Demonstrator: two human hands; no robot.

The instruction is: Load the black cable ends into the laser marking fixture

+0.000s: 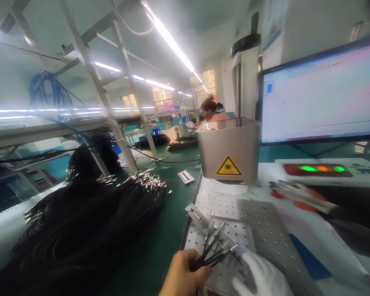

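My left hand (187, 269), bare, is closed around a small bunch of black cables (207, 257). Their silvery metal connectors fan out up and to the right, above a perforated metal plate (192, 238). My right hand (265, 275), in a white glove, is just right of the connectors, blurred. Its thumb and fingers look spread apart, and I make out nothing held between them. Beyond the connectors, a small metal fixture (197, 217) sits on the plate. Part of the plate is hidden behind both hands and the cables.
Large heaps of black cables (89, 230) cover the green table at left. A metal machine head (229, 150) with a yellow laser warning sign stands ahead. At right are a monitor (322, 94), a panel with lit buttons (317, 169) and grey-orange gloves (298, 195). Another person (210, 110) sits farther back.
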